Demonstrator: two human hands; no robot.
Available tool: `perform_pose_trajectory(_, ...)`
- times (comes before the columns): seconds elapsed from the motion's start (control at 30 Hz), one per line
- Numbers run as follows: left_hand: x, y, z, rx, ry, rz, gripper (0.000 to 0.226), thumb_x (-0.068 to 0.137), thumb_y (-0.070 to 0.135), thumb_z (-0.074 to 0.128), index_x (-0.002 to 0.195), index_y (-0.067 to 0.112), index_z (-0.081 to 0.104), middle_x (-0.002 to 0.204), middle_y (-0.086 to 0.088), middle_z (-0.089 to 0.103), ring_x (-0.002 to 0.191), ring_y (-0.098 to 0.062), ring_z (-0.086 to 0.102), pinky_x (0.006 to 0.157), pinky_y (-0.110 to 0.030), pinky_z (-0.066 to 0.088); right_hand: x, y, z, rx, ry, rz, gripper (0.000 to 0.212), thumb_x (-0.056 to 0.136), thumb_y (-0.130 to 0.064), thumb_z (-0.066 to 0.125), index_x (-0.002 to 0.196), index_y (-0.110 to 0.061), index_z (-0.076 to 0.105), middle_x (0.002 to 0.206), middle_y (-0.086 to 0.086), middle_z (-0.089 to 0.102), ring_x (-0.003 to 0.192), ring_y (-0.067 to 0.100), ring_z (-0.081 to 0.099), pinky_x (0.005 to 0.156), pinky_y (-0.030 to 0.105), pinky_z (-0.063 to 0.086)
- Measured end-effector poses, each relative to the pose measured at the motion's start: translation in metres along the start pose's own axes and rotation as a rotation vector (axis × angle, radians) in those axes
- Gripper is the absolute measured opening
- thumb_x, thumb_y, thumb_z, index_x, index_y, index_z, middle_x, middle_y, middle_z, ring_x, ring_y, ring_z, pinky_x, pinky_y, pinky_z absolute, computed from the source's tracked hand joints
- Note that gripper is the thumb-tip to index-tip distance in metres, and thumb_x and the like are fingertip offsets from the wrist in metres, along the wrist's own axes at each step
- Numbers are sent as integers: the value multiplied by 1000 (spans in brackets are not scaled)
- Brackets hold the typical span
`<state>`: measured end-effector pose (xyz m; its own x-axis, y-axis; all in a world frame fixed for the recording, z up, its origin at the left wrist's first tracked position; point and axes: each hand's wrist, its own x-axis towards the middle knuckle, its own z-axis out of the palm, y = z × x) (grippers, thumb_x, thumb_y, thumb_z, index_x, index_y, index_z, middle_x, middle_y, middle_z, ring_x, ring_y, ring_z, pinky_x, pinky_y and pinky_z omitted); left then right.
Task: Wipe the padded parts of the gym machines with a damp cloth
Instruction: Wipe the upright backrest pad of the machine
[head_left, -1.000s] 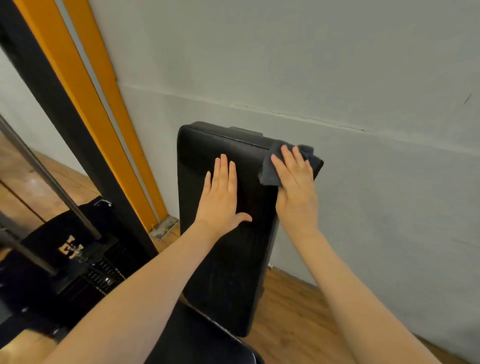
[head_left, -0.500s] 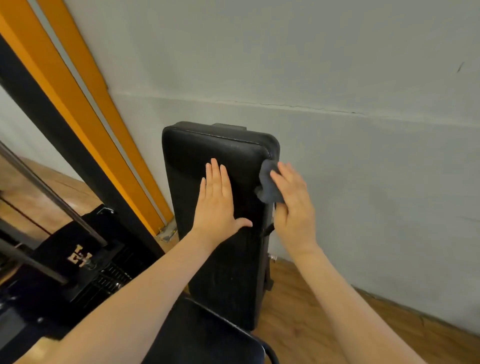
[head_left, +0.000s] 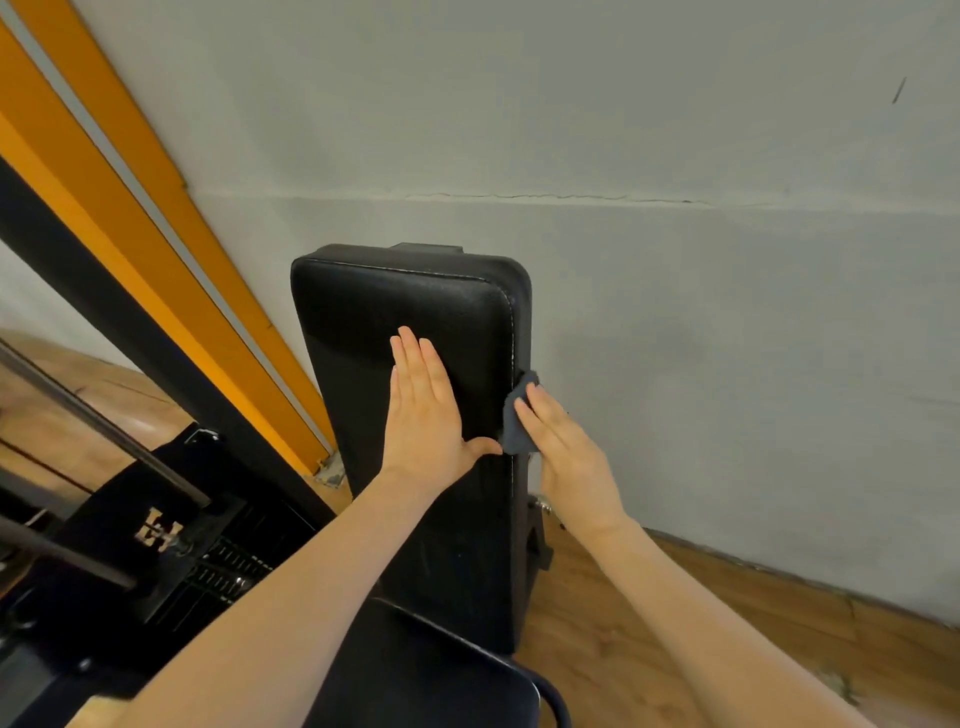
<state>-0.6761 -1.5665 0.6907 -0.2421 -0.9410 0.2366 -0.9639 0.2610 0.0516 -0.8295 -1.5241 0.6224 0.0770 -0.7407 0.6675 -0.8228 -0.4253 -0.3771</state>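
Note:
A black padded backrest (head_left: 363, 317) stands upright against the grey wall, with a black seat pad (head_left: 415, 675) below it. My left hand (head_left: 423, 415) lies flat on the front of the backrest, fingers straight and together, holding nothing. My right hand (head_left: 569, 457) presses a dark grey cloth (head_left: 514, 421) against the backrest's right side edge, about halfway down. Most of the cloth is hidden under my fingers.
A grey wall (head_left: 727, 338) runs close behind and to the right of the backrest. An orange and black machine frame (head_left: 156, 249) slants at the left, with a black weight stack (head_left: 171, 540) below. The wooden floor (head_left: 649, 623) shows at lower right.
My right hand has slid the cloth from the backrest's top right corner down along its right edge. My left hand has stayed flat on the pad.

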Motion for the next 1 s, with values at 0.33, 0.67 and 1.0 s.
perform_pose_trajectory(0.33, -1, -3, -1, 26, 0, 23, 138, 71, 78, 58, 136, -3, -33, 145, -24, -37, 138, -35, -32, 114, -40, -15, 85, -17, -29, -14, 49, -159, 66, 72, 19, 63, 133, 2, 45, 140, 21, 43, 133, 35, 33, 106, 48, 29)
perform_pose_trajectory(0.67, -3, -8, 0, -62, 13, 63, 136, 73, 73, 63, 137, -1, -31, 145, -22, -38, 139, -33, -31, 116, -40, -12, 30, -16, -38, -274, -208, -252, 80, 45, 17, 83, 120, 0, 60, 127, 20, 57, 119, 36, 52, 88, 51, 50)
perform_pose_trajectory(1.0, -5, -41, 2, -3, 10, 152, 120, 82, 69, 56, 140, 9, -31, 146, -14, -38, 137, -27, -33, 115, -40, -13, 104, -47, -45, -541, -169, -352, 65, 64, -9, 83, 123, -3, 58, 136, 17, 50, 127, 35, 45, 102, 48, 27)
